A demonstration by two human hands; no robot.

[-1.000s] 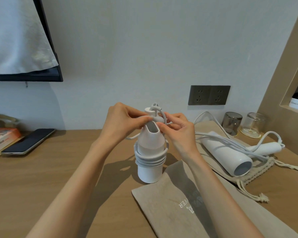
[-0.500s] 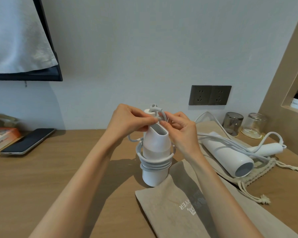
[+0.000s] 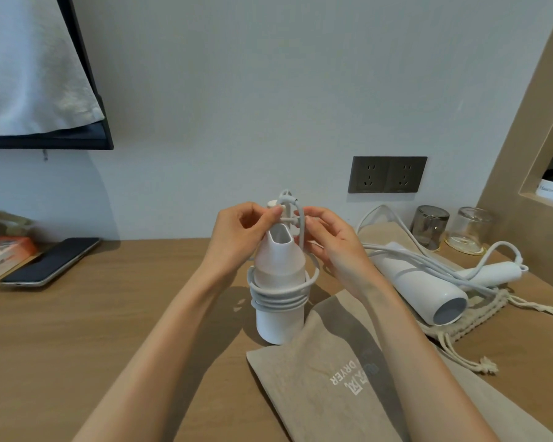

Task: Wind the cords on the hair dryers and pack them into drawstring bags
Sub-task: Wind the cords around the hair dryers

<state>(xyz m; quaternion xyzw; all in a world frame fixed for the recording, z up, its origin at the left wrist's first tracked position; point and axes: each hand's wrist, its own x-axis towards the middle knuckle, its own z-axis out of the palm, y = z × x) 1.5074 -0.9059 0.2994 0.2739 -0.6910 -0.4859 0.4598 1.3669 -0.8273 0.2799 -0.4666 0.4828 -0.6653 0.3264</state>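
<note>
Left hand (image 3: 240, 231), right hand (image 3: 329, 240): pinch grip on cord (image 3: 278, 298) atop upright hair dryer (image 3: 278, 260); second dryer (image 3: 422, 291) atop drawstring bag (image 3: 473, 317)

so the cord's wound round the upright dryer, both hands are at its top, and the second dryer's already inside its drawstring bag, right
Not quite: the head view shows the second dryer lying on top of its drawstring bag, not inside it. The rest holds: the cord is wound round the upright dryer, and the left hand and right hand pinch it at the dryer's top.
</note>
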